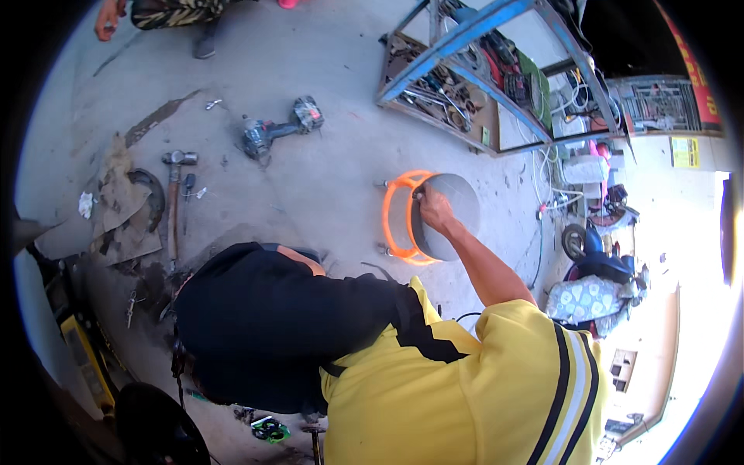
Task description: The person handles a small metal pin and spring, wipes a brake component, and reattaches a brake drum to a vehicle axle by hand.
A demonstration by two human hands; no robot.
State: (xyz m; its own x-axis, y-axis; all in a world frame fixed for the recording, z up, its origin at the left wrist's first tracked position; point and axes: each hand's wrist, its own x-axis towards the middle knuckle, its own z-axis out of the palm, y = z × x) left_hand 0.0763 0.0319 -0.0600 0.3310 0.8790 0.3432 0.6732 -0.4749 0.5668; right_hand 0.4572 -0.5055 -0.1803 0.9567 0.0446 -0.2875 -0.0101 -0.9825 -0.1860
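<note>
My right hand [434,208] is closed on the edge of a low round stool [457,217] with a grey seat, orange frame and small casters, right of my bent dark-clothed legs. My yellow-sleeved arm reaches to it from below. My left hand is not in view. On the grey floor left of the stool lie a cordless power tool [279,128], a hammer [173,209], a thin screwdriver-like tool [187,194] and a curved dark part [155,205] on torn cardboard [116,232].
Another person's hand [108,23] and camouflage-clad leg [167,14] show at top left. A blue metal rack [434,54] of tools stands upper right. Hoses run along the right side near a parked scooter [601,263]. Dark equipment [159,426] and a yellow item [81,356] sit lower left.
</note>
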